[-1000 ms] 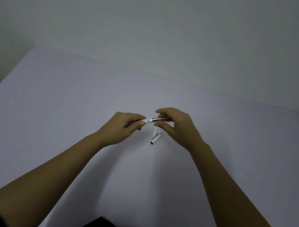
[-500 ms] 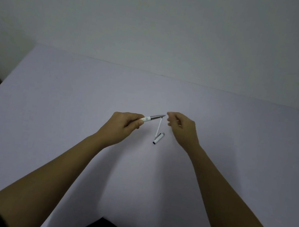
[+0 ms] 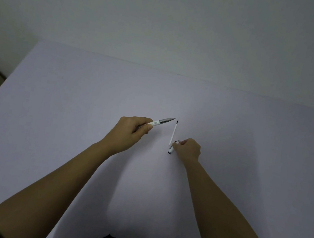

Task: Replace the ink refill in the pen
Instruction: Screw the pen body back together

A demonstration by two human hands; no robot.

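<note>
Pen [image 3: 159, 123] is the name of the game here, but let's take it from the big picture down. The desk [image 3: 70, 127] fills the lower scene, a pale lilac-grey top running up to a plain wall [image 3: 166, 19], with a sliver of darker floor at the far left. Two bare forearms reach in from the bottom corners, dark sleeves just showing at the edge.

Left hand [image 3: 130, 130] is up over the middle of the desk, fingers curled tight around the pen's white body. Out past the thumb pokes a white collar with a small mark, then the grey tapered front section, tip aimed up and to the right.

Right hand [image 3: 188, 148] sits lower and to the right, down at the desk surface, knuckles bunched, fingertips closing on the pen cap [image 3: 172, 149]. That cap is a short white tube with a dark end, lying slanted on the desk; fingers are touching its upper end, but whether it is truly gripped or just pinched at, cannot tell from here.

And the smallest piece: the ink refill [image 3: 173, 134], a thin white stick with a dark tip, lying on the desk between the two hands. Its dark tip points away, very near the pen's grey nose but not touching; its near end sits just beside the cap.
</note>
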